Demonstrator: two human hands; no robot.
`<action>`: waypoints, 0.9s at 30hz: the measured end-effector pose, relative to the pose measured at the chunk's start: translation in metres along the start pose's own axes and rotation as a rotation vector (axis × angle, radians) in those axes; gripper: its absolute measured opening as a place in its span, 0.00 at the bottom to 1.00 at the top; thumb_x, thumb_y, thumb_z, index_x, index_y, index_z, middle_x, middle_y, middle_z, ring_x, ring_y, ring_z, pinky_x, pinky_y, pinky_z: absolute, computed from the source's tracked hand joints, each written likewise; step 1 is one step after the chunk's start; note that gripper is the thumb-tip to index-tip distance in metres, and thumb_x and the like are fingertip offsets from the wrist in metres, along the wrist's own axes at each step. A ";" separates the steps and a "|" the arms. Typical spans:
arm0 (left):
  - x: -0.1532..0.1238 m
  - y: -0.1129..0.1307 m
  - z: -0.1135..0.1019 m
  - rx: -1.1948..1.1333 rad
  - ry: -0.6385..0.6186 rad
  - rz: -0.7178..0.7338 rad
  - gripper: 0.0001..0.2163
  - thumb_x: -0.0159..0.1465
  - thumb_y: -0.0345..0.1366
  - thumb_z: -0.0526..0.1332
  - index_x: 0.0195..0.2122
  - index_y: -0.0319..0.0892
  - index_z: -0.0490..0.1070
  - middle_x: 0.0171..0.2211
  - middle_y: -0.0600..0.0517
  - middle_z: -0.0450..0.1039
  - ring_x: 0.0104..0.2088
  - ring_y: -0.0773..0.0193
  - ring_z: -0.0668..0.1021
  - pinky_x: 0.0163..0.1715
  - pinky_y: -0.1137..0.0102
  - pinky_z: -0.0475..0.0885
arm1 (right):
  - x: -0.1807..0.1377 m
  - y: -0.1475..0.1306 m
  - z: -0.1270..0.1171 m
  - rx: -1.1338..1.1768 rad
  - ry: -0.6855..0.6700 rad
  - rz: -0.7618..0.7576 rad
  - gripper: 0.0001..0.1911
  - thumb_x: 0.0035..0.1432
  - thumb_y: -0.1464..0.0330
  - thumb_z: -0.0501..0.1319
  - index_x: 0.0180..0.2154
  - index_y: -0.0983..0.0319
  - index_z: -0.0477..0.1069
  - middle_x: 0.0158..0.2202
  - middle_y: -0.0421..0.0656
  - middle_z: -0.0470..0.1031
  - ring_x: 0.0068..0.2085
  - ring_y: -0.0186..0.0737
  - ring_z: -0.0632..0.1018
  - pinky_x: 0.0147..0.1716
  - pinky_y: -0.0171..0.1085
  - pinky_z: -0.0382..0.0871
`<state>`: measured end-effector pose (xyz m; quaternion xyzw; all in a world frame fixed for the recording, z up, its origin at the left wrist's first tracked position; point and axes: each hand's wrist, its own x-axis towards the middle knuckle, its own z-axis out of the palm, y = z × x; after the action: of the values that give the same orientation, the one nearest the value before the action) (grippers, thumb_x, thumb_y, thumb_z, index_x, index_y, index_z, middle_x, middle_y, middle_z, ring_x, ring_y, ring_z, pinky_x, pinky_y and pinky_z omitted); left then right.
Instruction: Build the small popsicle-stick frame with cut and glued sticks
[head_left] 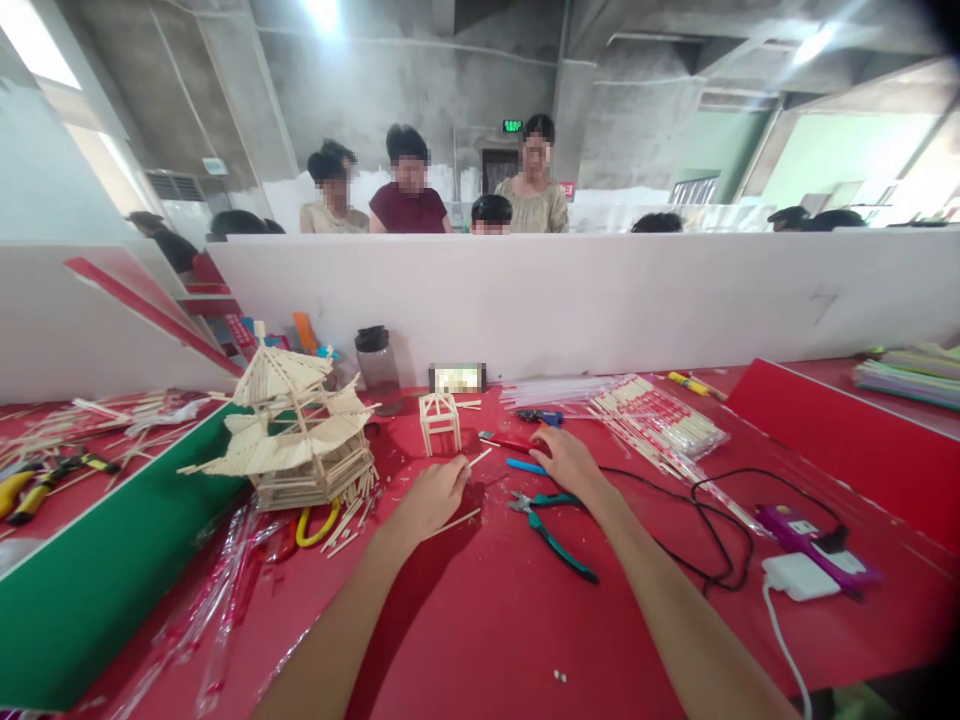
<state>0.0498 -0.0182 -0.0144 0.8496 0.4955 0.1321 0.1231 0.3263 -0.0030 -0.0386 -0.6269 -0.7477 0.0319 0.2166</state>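
My left hand (435, 495) pinches a short thin wooden stick (480, 459), its far end pointing up to the right. Another stick (459, 521) lies on the table beside that hand. My right hand (568, 458) curls its fingers over the end of a slim red tool (511, 443), whose kind I cannot tell. Just below it lies a blue handle (525, 466), partly under the hand. Green-handled pliers (559, 545) rest nearer to me, jaws apart. Beyond my left hand stands a small stick frame (439, 424). A tiered pavilion model made of sticks (296, 440) stands to the left.
Bundled sticks in plastic (664, 420) lie at right, near a black cable (724, 540), a purple power strip (806, 545) and a white plug adapter (802, 578). A bottle (376, 365) and phone (457, 378) stand by the white partition (600, 300). Several people are beyond it.
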 end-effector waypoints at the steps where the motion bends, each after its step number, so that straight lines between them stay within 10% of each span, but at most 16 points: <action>1: 0.000 0.000 -0.001 -0.002 0.004 0.002 0.15 0.71 0.42 0.43 0.41 0.45 0.67 0.36 0.47 0.78 0.39 0.57 0.79 0.35 0.69 0.63 | 0.001 0.000 0.002 -0.002 0.031 -0.012 0.13 0.63 0.65 0.58 0.48 0.60 0.71 0.48 0.47 0.76 0.50 0.44 0.74 0.50 0.39 0.64; 18: 0.002 -0.002 -0.008 0.119 -0.003 -0.047 0.13 0.70 0.41 0.44 0.41 0.45 0.67 0.37 0.45 0.79 0.40 0.53 0.80 0.35 0.67 0.64 | -0.006 -0.010 -0.007 -0.003 -0.200 -0.140 0.10 0.61 0.60 0.61 0.41 0.57 0.75 0.40 0.44 0.78 0.41 0.42 0.77 0.39 0.35 0.65; 27: 0.000 0.001 -0.013 0.145 -0.023 -0.048 0.13 0.70 0.40 0.44 0.45 0.46 0.66 0.38 0.44 0.78 0.41 0.53 0.80 0.36 0.67 0.66 | -0.001 0.023 -0.025 -0.052 0.096 0.108 0.13 0.64 0.64 0.55 0.43 0.62 0.74 0.43 0.49 0.76 0.45 0.43 0.75 0.44 0.37 0.64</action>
<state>0.0462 -0.0173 -0.0023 0.8456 0.5227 0.0831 0.0700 0.3566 -0.0049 -0.0240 -0.6724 -0.7022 -0.0062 0.2338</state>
